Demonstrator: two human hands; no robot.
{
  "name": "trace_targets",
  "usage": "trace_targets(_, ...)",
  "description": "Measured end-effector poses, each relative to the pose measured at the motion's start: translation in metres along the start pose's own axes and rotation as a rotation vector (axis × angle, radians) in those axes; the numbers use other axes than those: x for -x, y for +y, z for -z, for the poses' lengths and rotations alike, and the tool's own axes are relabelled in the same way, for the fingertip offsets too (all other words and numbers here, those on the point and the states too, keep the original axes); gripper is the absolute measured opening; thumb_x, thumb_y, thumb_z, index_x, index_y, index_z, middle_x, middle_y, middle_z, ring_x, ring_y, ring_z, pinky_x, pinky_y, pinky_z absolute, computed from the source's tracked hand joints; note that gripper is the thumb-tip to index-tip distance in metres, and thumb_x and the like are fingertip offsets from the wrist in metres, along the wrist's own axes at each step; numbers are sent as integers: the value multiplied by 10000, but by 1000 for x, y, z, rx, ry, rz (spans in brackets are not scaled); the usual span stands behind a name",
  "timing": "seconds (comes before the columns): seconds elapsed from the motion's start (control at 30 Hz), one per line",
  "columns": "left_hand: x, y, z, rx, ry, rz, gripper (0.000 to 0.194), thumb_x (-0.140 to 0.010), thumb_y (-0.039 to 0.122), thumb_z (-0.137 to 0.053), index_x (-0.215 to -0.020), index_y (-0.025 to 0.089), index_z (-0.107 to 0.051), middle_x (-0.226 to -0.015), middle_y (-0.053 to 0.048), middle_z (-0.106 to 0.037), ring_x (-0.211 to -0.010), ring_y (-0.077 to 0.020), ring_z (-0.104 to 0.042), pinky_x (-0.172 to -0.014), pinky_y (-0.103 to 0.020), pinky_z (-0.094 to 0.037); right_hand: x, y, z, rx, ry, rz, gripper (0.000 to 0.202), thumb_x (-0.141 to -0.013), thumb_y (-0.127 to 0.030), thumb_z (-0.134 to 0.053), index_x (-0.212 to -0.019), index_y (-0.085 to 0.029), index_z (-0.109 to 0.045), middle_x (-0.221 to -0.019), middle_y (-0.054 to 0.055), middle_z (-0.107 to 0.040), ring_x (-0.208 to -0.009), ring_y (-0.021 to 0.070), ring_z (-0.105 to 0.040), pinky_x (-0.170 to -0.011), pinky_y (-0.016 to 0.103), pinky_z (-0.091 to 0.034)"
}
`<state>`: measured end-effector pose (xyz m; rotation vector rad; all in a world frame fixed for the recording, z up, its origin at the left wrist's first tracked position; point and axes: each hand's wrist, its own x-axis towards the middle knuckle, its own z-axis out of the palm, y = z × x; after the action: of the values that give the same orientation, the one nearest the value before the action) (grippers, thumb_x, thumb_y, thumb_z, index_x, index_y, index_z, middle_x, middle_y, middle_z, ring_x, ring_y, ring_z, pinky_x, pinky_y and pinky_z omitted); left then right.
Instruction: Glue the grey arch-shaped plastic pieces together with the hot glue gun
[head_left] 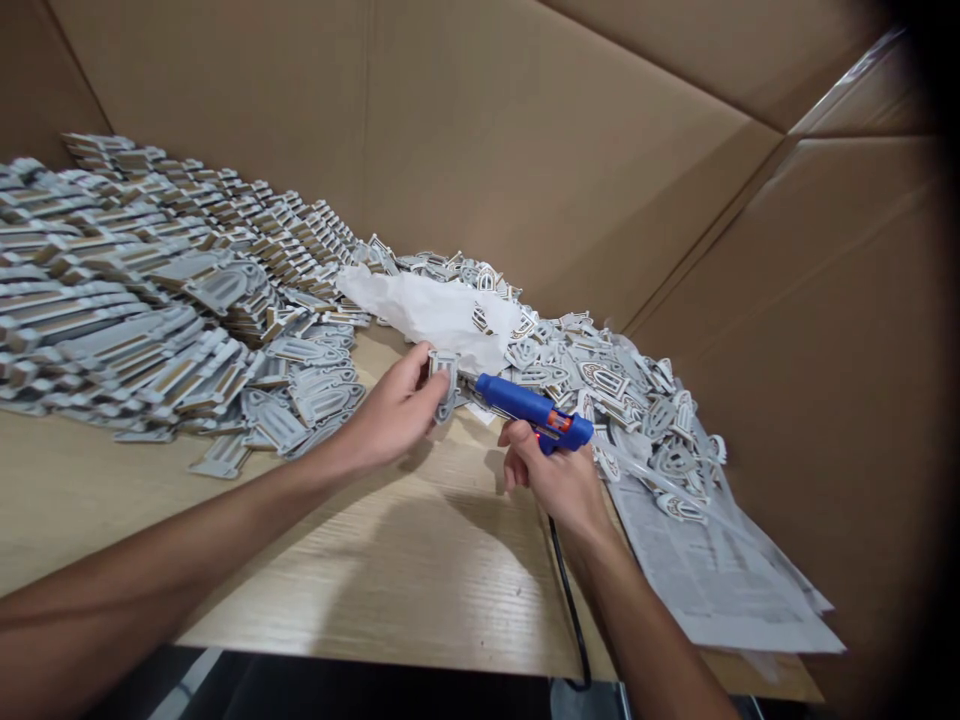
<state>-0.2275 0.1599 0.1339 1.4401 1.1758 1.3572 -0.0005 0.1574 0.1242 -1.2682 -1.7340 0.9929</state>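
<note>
My left hand (401, 405) pinches a small grey-and-white arch-shaped piece (444, 378) between thumb and fingers, holding it upright above the table. Wrapped round the handle of a blue hot glue gun (517, 400) is my right hand (555, 470). The gun's metal nozzle points left and sits right at the edge of the held piece; whether it touches I cannot tell. A clear glue stick (645, 470) trails out of the gun's rear, and a black cord (566, 590) hangs from its handle down over the table's front edge.
Stacked arch-shaped pieces (112, 290) fill the table's left side. A loose heap of similar pieces (600, 370) lies at the right, partly on printed paper sheets (720, 580). White tissue paper (427, 310) lies behind my hands. Cardboard walls (480, 150) enclose the wooden table (360, 590).
</note>
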Motion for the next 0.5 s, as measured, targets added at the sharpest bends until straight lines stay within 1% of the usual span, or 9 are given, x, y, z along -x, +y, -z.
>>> trace_targets(0.1, 3, 2, -2, 47, -76, 36, 111, -1027, 338, -597, -989, 238, -567, -773, 14, -564, -623, -152, -559, -507, -257, -476, 0, 0, 0, 17, 7, -2, 651, -934, -823, -671, -747, -201, -720, -489, 20, -651, -475, 173, -618, -521, 275, -450)
trace_targets(0.17, 5, 5, -4, 52, -100, 56, 115, -1020, 343, -609, -1009, 234, -574, -800, 3, -576, -639, -158, -575, -508, -261, -509, 0, -1, 0, 35, 16, 0, 644, -932, -814, -679, -732, -203, -715, -487, 19, -651, -470, 170, -615, -518, 273, -447)
trace_targets(0.27, 6, 9, -5, 57, -116, 70, 125, -1021, 349, -606, -1004, 233, -561, -826, -8, -582, -664, -164, -589, -520, -267, -542, 0, -3, 0, 58, 18, 10, 642, -930, -807, -685, -699, -209, -704, -480, 20, -645, -459, 165, -597, -509, 274, -435)
trace_targets(0.43, 6, 10, -4, 55, -121, 72, 125, -1036, 348, -577, -995, 234, -546, -834, -9, -571, -680, -167, -596, -525, -268, -553, -1, -3, 0, 85, 13, 36, 706, -948, -799, -665, -537, -229, -610, -460, 26, -618, -452, 149, -560, -505, 276, -413)
trace_targets(0.5, 6, 9, -4, 49, -120, 68, 119, -1041, 347, -570, -1005, 234, -555, -829, -9, -567, -678, -168, -595, -527, -269, -550, -1, -3, 1, 103, 2, 41, 718, -960, -787, -659, -508, -232, -606, -457, 29, -615, -447, 148, -552, -509, 280, -421)
